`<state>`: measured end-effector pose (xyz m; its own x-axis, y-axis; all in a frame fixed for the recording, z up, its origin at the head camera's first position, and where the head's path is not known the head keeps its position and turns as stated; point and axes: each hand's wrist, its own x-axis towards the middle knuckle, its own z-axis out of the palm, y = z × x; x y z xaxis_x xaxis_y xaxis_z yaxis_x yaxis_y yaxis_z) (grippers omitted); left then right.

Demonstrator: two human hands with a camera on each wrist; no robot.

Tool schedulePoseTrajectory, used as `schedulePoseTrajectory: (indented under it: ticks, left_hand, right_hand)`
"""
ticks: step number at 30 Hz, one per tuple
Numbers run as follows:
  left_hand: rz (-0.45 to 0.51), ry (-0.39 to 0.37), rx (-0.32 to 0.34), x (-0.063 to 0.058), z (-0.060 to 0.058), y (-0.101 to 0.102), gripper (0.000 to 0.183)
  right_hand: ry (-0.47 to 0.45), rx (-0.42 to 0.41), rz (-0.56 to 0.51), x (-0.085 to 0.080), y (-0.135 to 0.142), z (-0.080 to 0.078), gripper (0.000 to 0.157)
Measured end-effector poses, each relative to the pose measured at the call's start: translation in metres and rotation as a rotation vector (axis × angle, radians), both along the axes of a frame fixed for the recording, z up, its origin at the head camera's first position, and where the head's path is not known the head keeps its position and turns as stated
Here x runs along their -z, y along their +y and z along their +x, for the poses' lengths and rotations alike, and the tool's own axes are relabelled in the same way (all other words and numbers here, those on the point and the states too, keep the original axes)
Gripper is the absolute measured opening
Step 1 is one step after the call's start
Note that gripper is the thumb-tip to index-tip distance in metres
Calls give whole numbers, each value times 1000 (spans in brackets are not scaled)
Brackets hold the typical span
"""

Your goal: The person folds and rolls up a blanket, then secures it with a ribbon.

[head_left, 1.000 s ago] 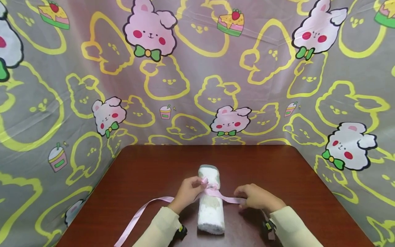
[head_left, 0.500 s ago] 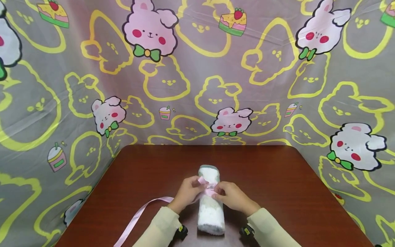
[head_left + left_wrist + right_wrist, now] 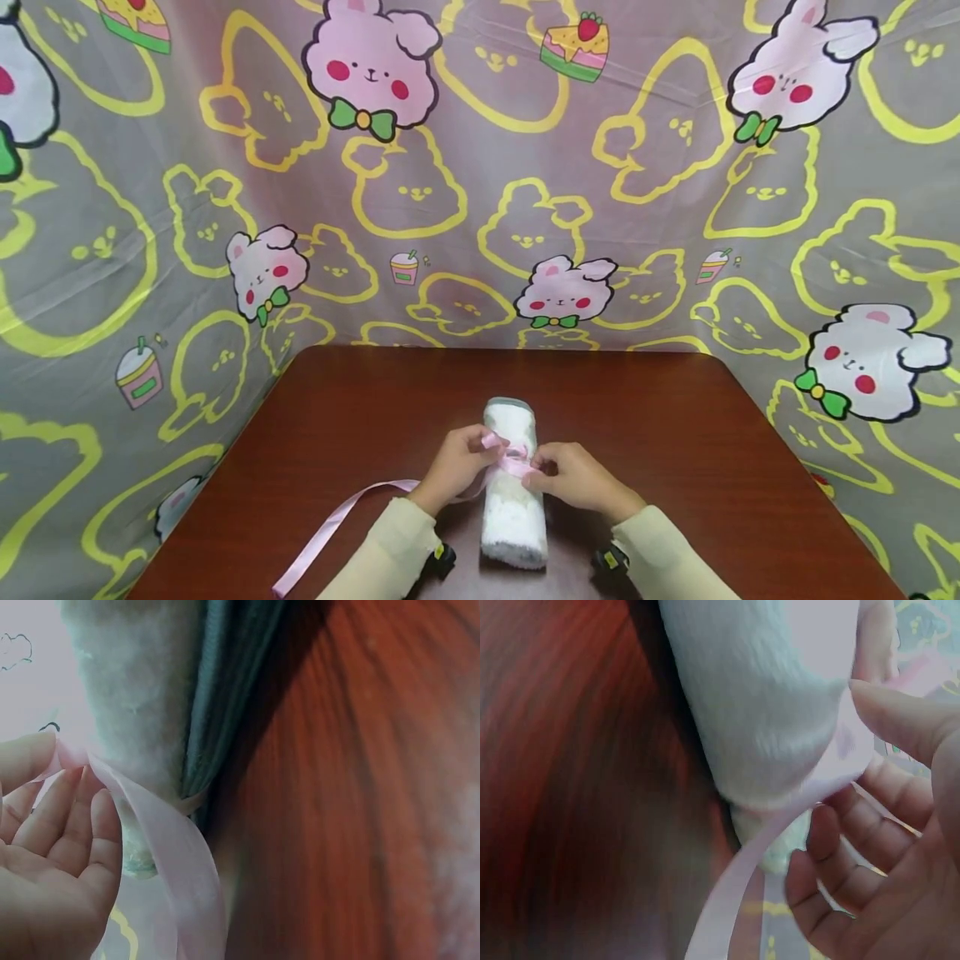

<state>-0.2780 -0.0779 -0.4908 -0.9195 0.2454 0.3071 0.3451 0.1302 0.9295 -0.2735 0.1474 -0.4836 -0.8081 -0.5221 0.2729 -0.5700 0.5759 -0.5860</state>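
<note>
A rolled white towel [image 3: 513, 529] with pale patches lies lengthwise in front of me, tied round its middle by a pink ribbon [image 3: 515, 467]. At the left of the tie, my left hand [image 3: 453, 468] pinches a ribbon loop between thumb and finger. My right hand [image 3: 579, 477] pinches the ribbon on the other side, close against the roll. The left wrist view shows the towel's green edge [image 3: 214, 690], with a ribbon tail [image 3: 184, 855] hanging below the left fingers. In the right wrist view, a ribbon length [image 3: 739, 874] runs down past the curled right fingers.
The long ribbon tail [image 3: 330, 527] trails over the dark red-brown wooden table [image 3: 360, 400] toward its front left. A patterned cloth [image 3: 450, 208] with cartoon rabbits hangs behind the table and along both sides.
My right hand has come in from the right to the tie, then eased slightly right again, now pinching the ribbon beside the roll. The left hand has kept its pinch almost in place.
</note>
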Motion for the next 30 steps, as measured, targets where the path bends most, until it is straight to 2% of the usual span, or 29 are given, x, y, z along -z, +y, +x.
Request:
schedulePoseTrajectory:
  ticks: [3, 7, 9, 12, 14, 16, 19, 22, 26, 30]
  left_hand:
    - [6, 2, 4, 8, -6, 1, 6]
    - [12, 14, 17, 9, -6, 2, 5]
    - [13, 13, 22, 7, -4, 2, 6]
    - [22, 20, 34, -3, 3, 2, 7]
    - [22, 25, 40, -11, 9, 2, 7]
    - [19, 31, 48, -18, 14, 2, 7]
    - [8, 38, 51, -22, 17, 3, 8]
    - [-3, 38, 44, -22, 20, 3, 8]
    - [-13, 36, 34, -20, 21, 3, 7]
    - [-1, 32, 51, -18, 22, 4, 8]
  right_hand:
    - [33, 5, -23, 1, -6, -1, 13]
    - [131, 80, -37, 2, -14, -2, 17]
    - [188, 122, -33, 2, -18, -3, 18]
    - [245, 180, -14, 1, -22, -5, 19]
    - [241, 221, 1, 0, -25, -6, 20]
    - [194, 265, 16, -1, -27, -6, 21]
    - [111, 305, 33, -4, -29, -6, 27]
    - [85, 315, 48, -5, -32, -6, 28]
    - [159, 328, 84, -3, -35, -8, 13]
    - [278, 350, 185, 2, -40, -10, 9]
